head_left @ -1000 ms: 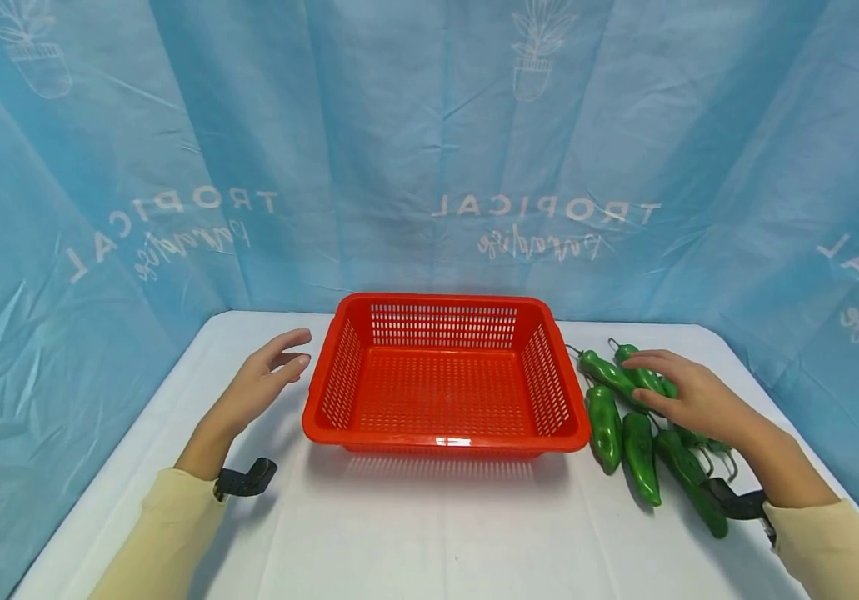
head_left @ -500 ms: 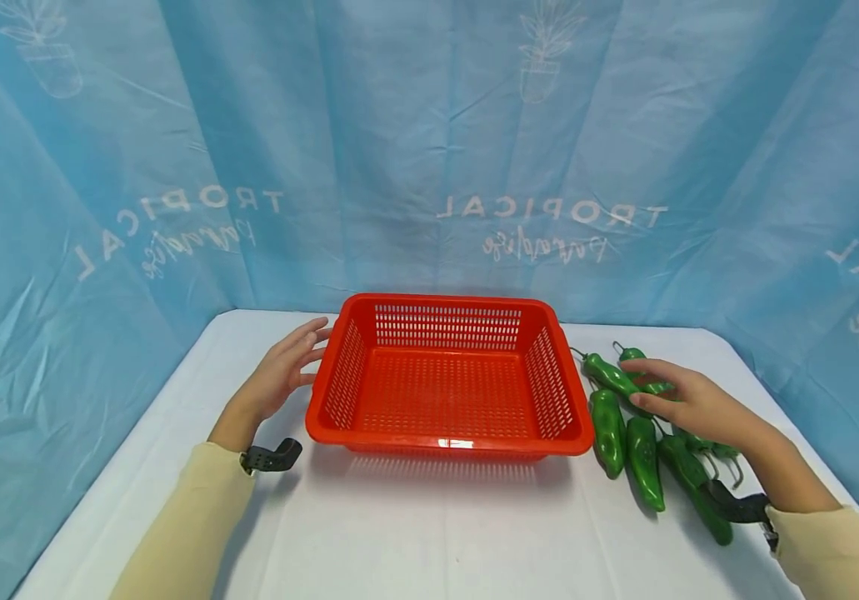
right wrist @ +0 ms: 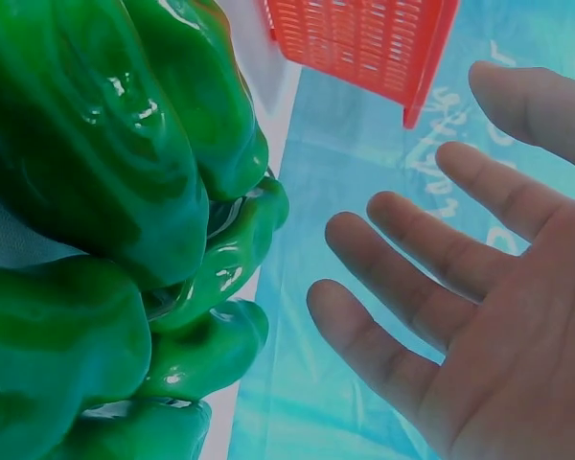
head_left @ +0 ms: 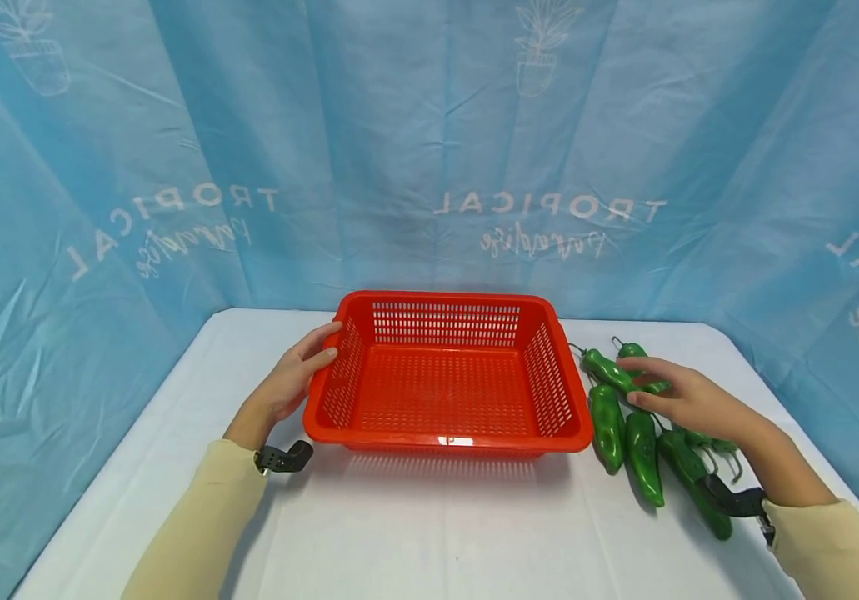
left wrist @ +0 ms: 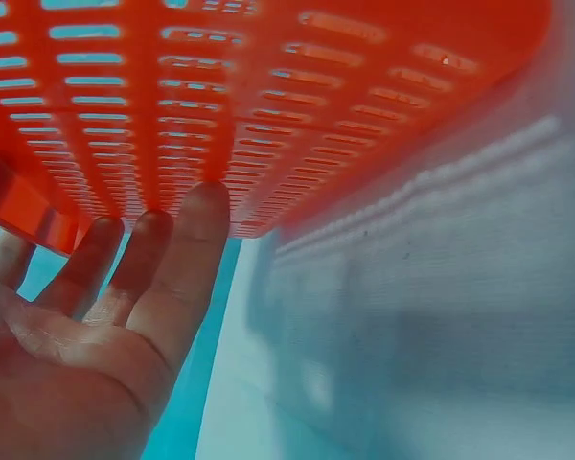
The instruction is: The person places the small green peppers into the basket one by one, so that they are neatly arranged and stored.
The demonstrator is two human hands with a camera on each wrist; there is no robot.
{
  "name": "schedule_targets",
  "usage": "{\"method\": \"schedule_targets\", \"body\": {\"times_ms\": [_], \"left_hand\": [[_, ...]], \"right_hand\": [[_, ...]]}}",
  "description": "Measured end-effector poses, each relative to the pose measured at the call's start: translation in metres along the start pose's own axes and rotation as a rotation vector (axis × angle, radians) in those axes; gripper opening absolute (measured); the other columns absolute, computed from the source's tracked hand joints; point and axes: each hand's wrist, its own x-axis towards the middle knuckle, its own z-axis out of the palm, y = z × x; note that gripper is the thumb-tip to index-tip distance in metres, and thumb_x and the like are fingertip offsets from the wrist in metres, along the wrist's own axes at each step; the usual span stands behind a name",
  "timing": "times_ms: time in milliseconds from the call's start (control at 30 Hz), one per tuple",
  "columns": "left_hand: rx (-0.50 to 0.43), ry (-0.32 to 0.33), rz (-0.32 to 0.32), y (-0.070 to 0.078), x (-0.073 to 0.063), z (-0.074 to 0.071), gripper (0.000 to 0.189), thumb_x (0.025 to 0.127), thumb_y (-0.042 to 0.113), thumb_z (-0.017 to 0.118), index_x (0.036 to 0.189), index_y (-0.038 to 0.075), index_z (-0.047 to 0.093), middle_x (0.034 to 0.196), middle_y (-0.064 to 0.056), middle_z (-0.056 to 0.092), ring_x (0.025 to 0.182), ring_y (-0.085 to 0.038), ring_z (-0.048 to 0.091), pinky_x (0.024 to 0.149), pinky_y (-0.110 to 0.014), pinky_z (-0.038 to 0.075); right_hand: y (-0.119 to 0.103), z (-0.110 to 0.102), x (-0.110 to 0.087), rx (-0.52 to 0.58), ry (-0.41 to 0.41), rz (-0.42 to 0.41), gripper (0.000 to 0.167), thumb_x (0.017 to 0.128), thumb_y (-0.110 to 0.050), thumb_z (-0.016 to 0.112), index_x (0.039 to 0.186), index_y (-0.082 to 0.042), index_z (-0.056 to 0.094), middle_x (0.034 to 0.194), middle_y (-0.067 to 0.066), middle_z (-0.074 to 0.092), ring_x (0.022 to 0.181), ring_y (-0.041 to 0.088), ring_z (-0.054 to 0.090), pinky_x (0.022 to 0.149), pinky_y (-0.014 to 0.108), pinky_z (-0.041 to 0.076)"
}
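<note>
A red slotted plastic basket stands in the middle of the white table. My left hand holds the basket's left rim. Its thumb lies over the lip, and in the left wrist view its fingers reach up against the slotted outer wall. On the right, several long green peppers with curled stems lie close together. My right hand hovers over these peppers and partly hides them. In the right wrist view its fingers are spread and loosely bent beside the glossy peppers, apart from them.
A white cloth covers the table. Blue curtains with mirrored lettering hang behind it and at both sides. The basket's right side stands close to the nearest peppers.
My left hand has moved right and reached the basket's left rim, its thumb coming over the lip. My right hand has stayed nearly still above the peppers. The basket has not moved.
</note>
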Motion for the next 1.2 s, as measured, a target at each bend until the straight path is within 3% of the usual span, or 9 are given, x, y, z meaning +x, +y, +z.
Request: {"method": "schedule_targets", "body": {"times_ms": [167, 367, 500, 633, 833, 1000, 1200], "left_hand": [[-0.030, -0.003, -0.006, 0.000, -0.001, 0.001, 0.061, 0.103, 0.030, 0.049, 0.158, 0.025, 0.024, 0.160, -0.012, 0.030, 0.124, -0.026, 0.050, 0.091, -0.033, 0.059], [-0.017, 0.009, -0.015, 0.000, -0.003, 0.001, 0.061, 0.103, 0.030, 0.049, 0.158, 0.026, 0.023, 0.161, -0.011, 0.028, 0.125, -0.027, 0.048, 0.091, -0.031, 0.058], [-0.005, 0.008, -0.019, 0.000, -0.005, 0.001, 0.062, 0.103, 0.032, 0.049, 0.158, 0.027, 0.022, 0.161, -0.012, 0.028, 0.126, -0.027, 0.048, 0.091, -0.032, 0.059], [-0.010, 0.007, -0.004, 0.000, -0.003, 0.000, 0.062, 0.103, 0.033, 0.050, 0.158, 0.028, 0.023, 0.160, -0.012, 0.029, 0.127, -0.028, 0.048, 0.091, -0.031, 0.059], [-0.019, 0.005, -0.005, -0.004, -0.004, -0.002, 0.062, 0.103, 0.030, 0.050, 0.158, 0.025, 0.022, 0.160, -0.013, 0.029, 0.123, -0.022, 0.049, 0.089, -0.028, 0.059], [-0.021, 0.002, -0.002, -0.006, -0.005, -0.002, 0.062, 0.103, 0.030, 0.049, 0.158, 0.025, 0.022, 0.160, -0.013, 0.029, 0.123, -0.022, 0.050, 0.090, -0.029, 0.059], [-0.016, 0.007, 0.002, -0.003, 0.000, 0.000, 0.062, 0.102, 0.032, 0.051, 0.158, 0.027, 0.023, 0.160, -0.011, 0.030, 0.127, -0.027, 0.049, 0.090, -0.030, 0.059]], "right_hand": [[0.000, 0.001, 0.000, -0.017, -0.008, -0.002, 0.053, 0.096, -0.022, 0.065, 0.143, -0.005, 0.048, 0.136, 0.023, 0.057, 0.110, 0.035, 0.063, 0.073, 0.031, 0.059], [0.002, 0.007, -0.001, -0.011, -0.022, 0.000, 0.052, 0.095, -0.021, 0.066, 0.142, -0.005, 0.050, 0.136, 0.022, 0.057, 0.111, 0.035, 0.063, 0.077, 0.042, 0.062], [0.001, 0.012, -0.002, -0.085, 0.011, -0.028, 0.052, 0.093, -0.020, 0.068, 0.139, -0.004, 0.052, 0.135, 0.022, 0.058, 0.115, 0.040, 0.060, 0.085, 0.055, 0.058], [0.001, 0.018, 0.002, -0.198, 0.051, -0.107, 0.050, 0.087, -0.012, 0.073, 0.133, -0.005, 0.058, 0.135, 0.020, 0.059, 0.122, 0.044, 0.055, 0.094, 0.066, 0.049], [0.003, 0.031, 0.011, -0.347, 0.008, -0.194, 0.051, 0.078, 0.001, 0.073, 0.127, -0.011, 0.065, 0.136, 0.019, 0.058, 0.125, 0.044, 0.051, 0.094, 0.066, 0.050], [0.005, 0.037, 0.013, -0.381, -0.052, -0.213, 0.053, 0.076, 0.007, 0.068, 0.123, -0.018, 0.069, 0.139, 0.019, 0.055, 0.127, 0.044, 0.050, 0.094, 0.065, 0.051], [0.008, 0.038, 0.012, -0.422, -0.025, -0.238, 0.045, 0.077, 0.002, 0.073, 0.113, -0.024, 0.073, 0.134, 0.017, 0.059, 0.123, 0.042, 0.053, 0.090, 0.063, 0.054]]}}
